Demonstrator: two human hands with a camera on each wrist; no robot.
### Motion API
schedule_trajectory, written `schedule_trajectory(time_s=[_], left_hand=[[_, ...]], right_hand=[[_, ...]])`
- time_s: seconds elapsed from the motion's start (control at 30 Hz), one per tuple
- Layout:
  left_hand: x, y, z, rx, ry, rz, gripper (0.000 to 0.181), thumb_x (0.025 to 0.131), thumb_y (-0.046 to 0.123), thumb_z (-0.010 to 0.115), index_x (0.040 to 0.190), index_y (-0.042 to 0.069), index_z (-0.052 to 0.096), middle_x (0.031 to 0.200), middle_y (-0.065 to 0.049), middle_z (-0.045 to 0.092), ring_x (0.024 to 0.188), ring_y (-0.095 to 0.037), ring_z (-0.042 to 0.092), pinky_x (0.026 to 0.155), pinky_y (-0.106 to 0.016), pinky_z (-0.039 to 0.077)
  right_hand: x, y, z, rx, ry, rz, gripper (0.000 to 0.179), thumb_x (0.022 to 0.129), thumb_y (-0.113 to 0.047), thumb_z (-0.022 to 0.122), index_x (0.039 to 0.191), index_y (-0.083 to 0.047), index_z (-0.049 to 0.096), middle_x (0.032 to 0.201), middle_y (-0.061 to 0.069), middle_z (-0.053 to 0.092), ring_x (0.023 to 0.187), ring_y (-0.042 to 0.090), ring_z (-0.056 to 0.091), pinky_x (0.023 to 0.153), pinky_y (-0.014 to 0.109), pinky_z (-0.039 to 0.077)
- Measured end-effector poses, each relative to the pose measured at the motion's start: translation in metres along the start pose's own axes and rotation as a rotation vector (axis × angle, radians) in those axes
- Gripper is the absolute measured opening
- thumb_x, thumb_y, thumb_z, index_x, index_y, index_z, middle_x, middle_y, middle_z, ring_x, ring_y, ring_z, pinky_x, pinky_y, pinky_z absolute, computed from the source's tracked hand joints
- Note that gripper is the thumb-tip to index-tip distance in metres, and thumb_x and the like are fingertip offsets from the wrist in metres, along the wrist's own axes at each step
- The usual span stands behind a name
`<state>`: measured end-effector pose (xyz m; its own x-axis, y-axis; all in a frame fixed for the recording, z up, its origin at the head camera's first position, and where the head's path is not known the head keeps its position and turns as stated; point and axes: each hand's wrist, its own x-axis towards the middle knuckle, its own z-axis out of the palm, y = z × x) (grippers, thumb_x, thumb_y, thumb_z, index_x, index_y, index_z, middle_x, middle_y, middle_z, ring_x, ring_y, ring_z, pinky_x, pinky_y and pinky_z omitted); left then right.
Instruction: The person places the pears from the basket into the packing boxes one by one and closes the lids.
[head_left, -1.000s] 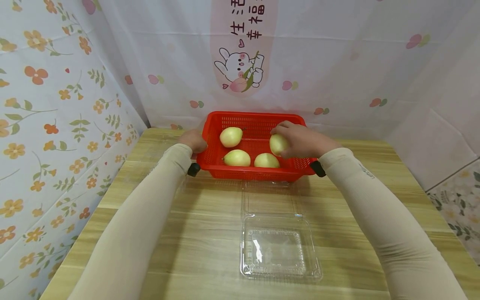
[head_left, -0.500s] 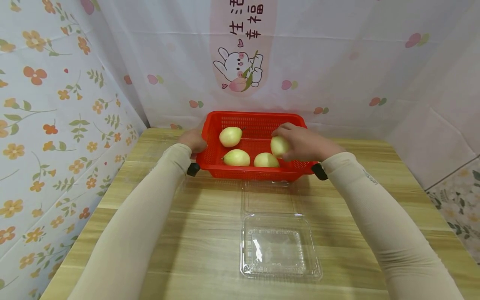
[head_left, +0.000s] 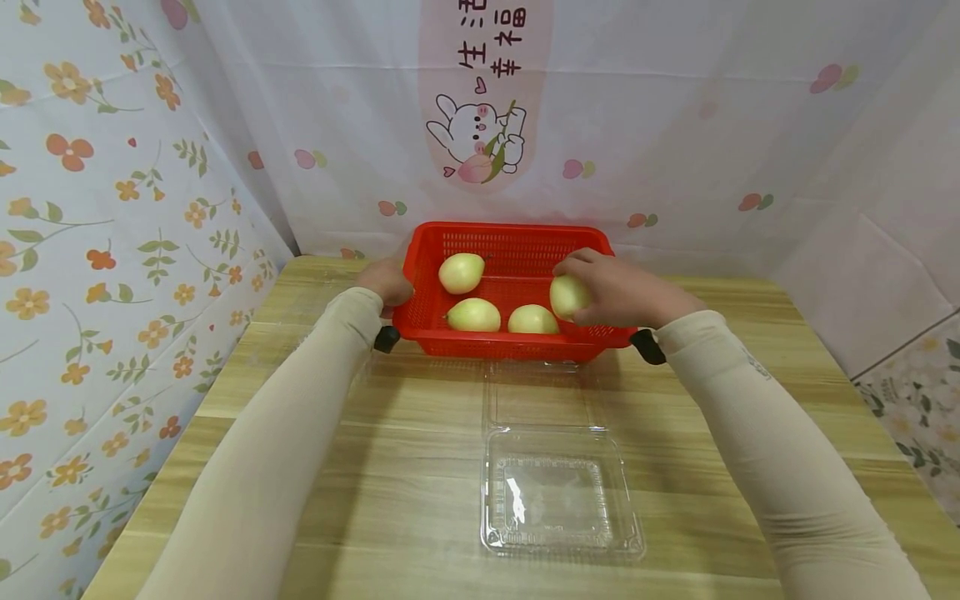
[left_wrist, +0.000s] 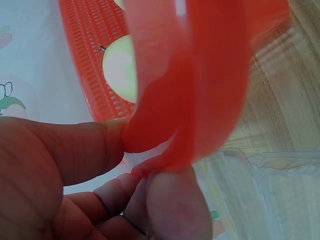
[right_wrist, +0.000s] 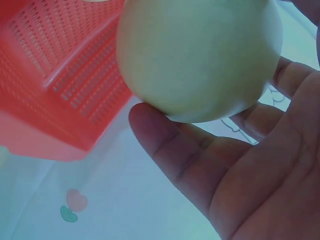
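Observation:
A red plastic basket (head_left: 517,345) with perforated walls stands at the back of the table. My left hand (head_left: 385,282) grips its left rim; in the left wrist view the thumb (left_wrist: 90,150) and fingers pinch the red edge. Over the basket's right side my right hand (head_left: 618,289) holds a pale yellow pear (head_left: 569,297), thumb and fingers around it. Seen from the right wrist, that pear (right_wrist: 200,60) is off the basket's bottom. Three more pears lie in the basket: one at the back left (head_left: 461,273), one at the front left (head_left: 473,316), one at the front (head_left: 533,320).
A clear plastic clamshell box (head_left: 558,500) lies with its lid spread out in front of the basket. More clear plastic (head_left: 288,312) lies at the table's left, hard to make out. Printed cloth (head_left: 660,125) hangs behind and beside the wooden table (head_left: 405,467).
My right hand has shifted slightly to the right with the pear in it. The left hand, the basket and the other pears have stayed where they were.

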<state>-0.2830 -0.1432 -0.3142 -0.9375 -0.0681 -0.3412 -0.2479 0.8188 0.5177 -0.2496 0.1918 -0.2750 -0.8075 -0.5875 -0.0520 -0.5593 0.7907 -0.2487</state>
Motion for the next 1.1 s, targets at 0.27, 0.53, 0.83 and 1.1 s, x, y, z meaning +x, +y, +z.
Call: schedule_trajectory(time_s=[0.27,0.53,0.83,1.1], left_hand=[[0.002,-0.001,0.0,0.001,0.003,0.001,0.024,0.09,0.004,0.052,0.111,-0.004,0.059,0.097,-0.017,0.061,0.061,-0.022,0.058,0.058,-0.031,0.057],[0.001,-0.001,0.0,0.006,-0.007,0.007,0.025,0.09,0.004,0.051,0.112,-0.005,0.059,0.096,-0.017,0.06,0.061,-0.021,0.058,0.055,-0.029,0.055],[-0.003,0.001,-0.001,0.004,-0.006,0.01,0.026,0.091,0.004,0.052,0.114,-0.005,0.059,0.1,-0.018,0.062,0.067,-0.024,0.06,0.06,-0.031,0.057],[-0.004,0.001,-0.001,-0.006,0.001,0.007,0.026,0.091,0.004,0.052,0.114,-0.005,0.06,0.1,-0.018,0.062,0.069,-0.024,0.061,0.06,-0.031,0.057]], right_hand=[[-0.008,-0.001,-0.002,0.017,0.015,-0.018,0.051,0.08,-0.016,0.074,0.127,-0.011,0.057,0.132,0.01,0.048,0.1,0.028,0.056,0.083,0.042,0.052],[-0.013,-0.003,-0.003,0.011,0.028,-0.035,0.048,0.079,-0.013,0.074,0.124,-0.011,0.057,0.13,0.01,0.049,0.099,0.029,0.056,0.082,0.043,0.052],[-0.024,-0.001,-0.004,0.003,0.042,-0.033,0.049,0.079,-0.014,0.074,0.124,-0.01,0.057,0.128,0.009,0.05,0.101,0.029,0.054,0.082,0.043,0.052],[-0.036,-0.005,-0.004,-0.02,0.048,-0.025,0.048,0.077,-0.013,0.074,0.123,-0.012,0.06,0.128,0.009,0.052,0.105,0.029,0.053,0.082,0.042,0.052]])
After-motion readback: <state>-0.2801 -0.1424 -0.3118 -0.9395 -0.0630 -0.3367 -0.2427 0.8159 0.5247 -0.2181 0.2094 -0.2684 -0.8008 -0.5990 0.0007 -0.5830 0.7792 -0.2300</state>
